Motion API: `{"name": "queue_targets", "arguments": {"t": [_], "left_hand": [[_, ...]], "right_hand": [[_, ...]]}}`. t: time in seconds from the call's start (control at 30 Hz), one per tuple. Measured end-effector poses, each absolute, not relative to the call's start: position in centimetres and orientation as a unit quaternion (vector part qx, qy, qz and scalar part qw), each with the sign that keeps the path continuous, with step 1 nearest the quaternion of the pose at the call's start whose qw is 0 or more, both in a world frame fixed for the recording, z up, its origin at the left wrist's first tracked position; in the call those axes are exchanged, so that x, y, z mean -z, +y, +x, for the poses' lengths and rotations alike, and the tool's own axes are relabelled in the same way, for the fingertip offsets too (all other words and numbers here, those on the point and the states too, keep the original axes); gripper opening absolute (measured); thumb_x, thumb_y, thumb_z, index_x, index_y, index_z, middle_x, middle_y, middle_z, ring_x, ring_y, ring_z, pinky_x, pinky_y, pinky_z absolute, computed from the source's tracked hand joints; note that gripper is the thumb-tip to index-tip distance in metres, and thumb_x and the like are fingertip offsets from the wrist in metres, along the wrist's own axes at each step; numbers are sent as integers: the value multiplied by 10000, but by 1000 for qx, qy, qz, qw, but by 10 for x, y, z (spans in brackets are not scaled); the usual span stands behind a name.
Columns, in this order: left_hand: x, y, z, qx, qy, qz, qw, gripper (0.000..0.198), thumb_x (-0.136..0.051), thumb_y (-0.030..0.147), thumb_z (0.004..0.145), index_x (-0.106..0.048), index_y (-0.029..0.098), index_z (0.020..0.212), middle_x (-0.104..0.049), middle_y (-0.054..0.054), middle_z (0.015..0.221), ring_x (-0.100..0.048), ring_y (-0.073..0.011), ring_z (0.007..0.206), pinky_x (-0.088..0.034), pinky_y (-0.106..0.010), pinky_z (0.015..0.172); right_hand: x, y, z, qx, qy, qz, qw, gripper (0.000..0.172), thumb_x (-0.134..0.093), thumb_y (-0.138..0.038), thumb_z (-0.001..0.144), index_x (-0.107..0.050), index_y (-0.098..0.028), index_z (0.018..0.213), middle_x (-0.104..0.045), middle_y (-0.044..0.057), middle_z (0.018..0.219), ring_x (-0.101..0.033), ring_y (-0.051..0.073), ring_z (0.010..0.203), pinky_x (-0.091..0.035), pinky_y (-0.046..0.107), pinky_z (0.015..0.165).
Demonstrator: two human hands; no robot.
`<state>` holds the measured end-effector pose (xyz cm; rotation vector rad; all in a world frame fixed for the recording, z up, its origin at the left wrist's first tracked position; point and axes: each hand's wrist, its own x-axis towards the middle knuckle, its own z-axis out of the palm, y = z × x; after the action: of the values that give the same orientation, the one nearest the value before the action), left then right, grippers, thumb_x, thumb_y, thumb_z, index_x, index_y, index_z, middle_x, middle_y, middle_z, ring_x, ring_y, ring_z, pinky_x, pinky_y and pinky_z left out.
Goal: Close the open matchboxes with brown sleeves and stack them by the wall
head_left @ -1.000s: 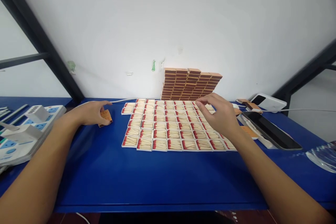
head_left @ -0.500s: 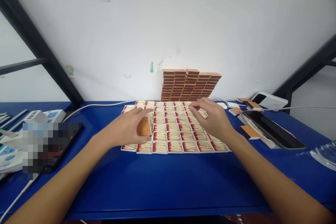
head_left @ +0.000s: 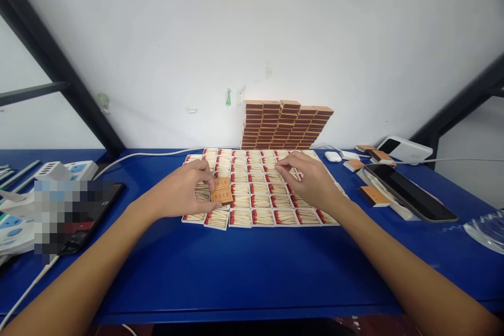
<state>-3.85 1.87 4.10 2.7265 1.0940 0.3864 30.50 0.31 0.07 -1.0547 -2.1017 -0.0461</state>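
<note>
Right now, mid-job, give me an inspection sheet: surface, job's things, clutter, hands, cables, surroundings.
Surface: blue tabletop, front edge visible.
Job's things: open match trays of red-tipped matches, in rows; one front tray askew; matchbox stack by the wall.
Clutter: right, black phone, loose matchboxes; left, power strip, dark phone partly pixelated.
Hands: left hand holds what look like two printed matchboxes over the trays; right hand hovers over them, fingertips close together, grasp unclear.
Cables: white cable along back left, another right.
Surroundings: white wall, dark metal frame.

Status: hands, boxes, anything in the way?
Left hand on orange boxes. Right hand over match trays, grip unclear. Trays packed close beneath both.
</note>
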Motion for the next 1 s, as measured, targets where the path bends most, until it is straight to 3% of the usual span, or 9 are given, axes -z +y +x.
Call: {"name": "queue_targets", "arguments": {"t": [0.23,0.5,0.67,0.87,0.93,1.0], "left_hand": [[-35,17,-33,-122,372,916,83,391,-729,545,866,-730,197,1045,-648,-84,1023,-631,-268,966,-516,-398,841],[-33,13,-30,-102,359,925,72,245,-746,400,824,-759,210,978,-640,-69,982,-641,-252,914,-527,-379,796],[-31,14,-30,-154,365,916,66,320,-732,419,853,-738,200,1087,-678,-71,1030,-662,-259,950,-544,-404,835],[-27,11,-20,-274,366,888,43,210,-703,369,870,-689,198,990,-746,-55,984,-679,-235,896,-545,-398,820],[-25,8,-14,-297,373,878,26,204,-700,369,870,-698,198,981,-755,-56,959,-683,-237,877,-543,-400,806],[-24,4,-8,-298,372,879,16,201,-703,350,860,-708,194,987,-756,-58,931,-684,-242,863,-540,-396,782]], "right_hand": [[-1,3,305,14,-824,-416,384,144,-571,-248,1053,-672,-216,957,-706,63,892,-639,224,839,-501,390,768],[2,2,304,9,-825,-413,385,144,-566,-241,1052,-677,-221,962,-709,61,891,-639,220,837,-494,376,759],[1,3,305,-16,-797,-443,410,165,-593,-309,1036,-696,-231,933,-716,57,875,-641,218,818,-490,377,760],[-4,-5,284,-302,-530,-534,585,305,-691,-541,942,-623,-244,948,-617,-9,722,-558,149,598,-434,274,510],[-2,-17,265,-409,-504,-509,565,351,-698,-586,928,-591,-256,978,-582,-32,719,-522,126,561,-396,234,447],[2,-30,244,-521,-560,-446,464,389,-703,-608,924,-586,-271,1079,-590,-37,748,-538,127,561,-415,221,423]]}}
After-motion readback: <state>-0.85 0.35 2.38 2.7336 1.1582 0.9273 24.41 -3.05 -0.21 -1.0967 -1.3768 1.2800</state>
